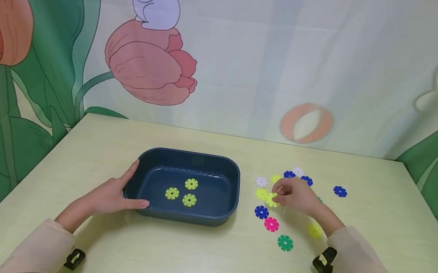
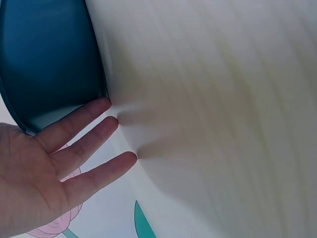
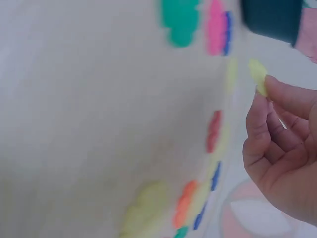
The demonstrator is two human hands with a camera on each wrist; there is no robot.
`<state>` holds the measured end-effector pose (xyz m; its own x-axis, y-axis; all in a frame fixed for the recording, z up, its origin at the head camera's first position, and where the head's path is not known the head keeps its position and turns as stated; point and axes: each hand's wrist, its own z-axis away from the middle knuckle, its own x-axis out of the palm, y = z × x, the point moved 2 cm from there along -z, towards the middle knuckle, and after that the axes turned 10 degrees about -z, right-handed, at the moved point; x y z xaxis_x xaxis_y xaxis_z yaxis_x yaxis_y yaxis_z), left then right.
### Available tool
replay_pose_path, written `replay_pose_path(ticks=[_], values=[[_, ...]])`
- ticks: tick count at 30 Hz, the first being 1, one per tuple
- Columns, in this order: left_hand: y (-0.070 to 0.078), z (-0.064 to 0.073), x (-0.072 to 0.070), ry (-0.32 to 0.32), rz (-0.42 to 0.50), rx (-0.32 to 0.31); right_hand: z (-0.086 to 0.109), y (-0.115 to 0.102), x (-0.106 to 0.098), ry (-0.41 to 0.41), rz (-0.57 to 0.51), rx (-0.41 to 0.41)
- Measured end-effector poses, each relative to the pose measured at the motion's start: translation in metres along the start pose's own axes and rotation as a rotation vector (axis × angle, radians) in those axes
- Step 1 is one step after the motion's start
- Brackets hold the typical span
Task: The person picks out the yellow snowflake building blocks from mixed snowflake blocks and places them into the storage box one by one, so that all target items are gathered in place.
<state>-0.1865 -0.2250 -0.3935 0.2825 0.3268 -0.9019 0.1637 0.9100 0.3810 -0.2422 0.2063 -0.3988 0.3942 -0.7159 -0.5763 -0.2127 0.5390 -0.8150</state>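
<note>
A dark blue rectangular dish [image 1: 178, 216] stands on the table, with three yellow flower-shaped notched discs [image 1: 172, 193] lying flat inside. My left hand [image 1: 108, 195] rests against its left end, thumb along the near corner. In the left wrist view the other fingers [image 2: 99, 173] are straight and spread beside the dish wall. Right of the dish, my right hand [image 1: 297, 196] pinches one yellow disc [image 3: 257, 74] between thumb and index finger, held above the table. Under and around this hand lie loose discs, including a blue one [image 1: 261, 212], a pink one [image 1: 271, 224] and a green one [image 1: 285, 243].
White discs [image 1: 261, 182] and more blue discs lie behind the right hand, one blue disc [image 1: 340, 191] farther right. Another yellow disc [image 1: 315, 230] is near the right wrist. A printed curtain [image 1: 231, 62] hangs behind the table's back edge.
</note>
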Motion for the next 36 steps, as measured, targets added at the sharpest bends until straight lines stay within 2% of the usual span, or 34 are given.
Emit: replay_pose_path(ticks=[4,11,26,36], values=[[0.000,0.001,-0.001,0.002,0.003,0.002,-0.001,-0.015,-0.003,0.044,-0.134,0.019],[0.002,0.001,-0.002,0.005,-0.004,0.007,-0.009,-0.043,0.000,0.094,-0.232,0.027],[0.003,0.001,-0.001,-0.003,0.008,-0.003,-0.043,-0.080,0.042,-0.007,-0.335,-0.110],[0.003,0.003,-0.003,-0.002,0.008,-0.002,-0.066,-0.097,0.071,-0.045,-0.340,-0.116]])
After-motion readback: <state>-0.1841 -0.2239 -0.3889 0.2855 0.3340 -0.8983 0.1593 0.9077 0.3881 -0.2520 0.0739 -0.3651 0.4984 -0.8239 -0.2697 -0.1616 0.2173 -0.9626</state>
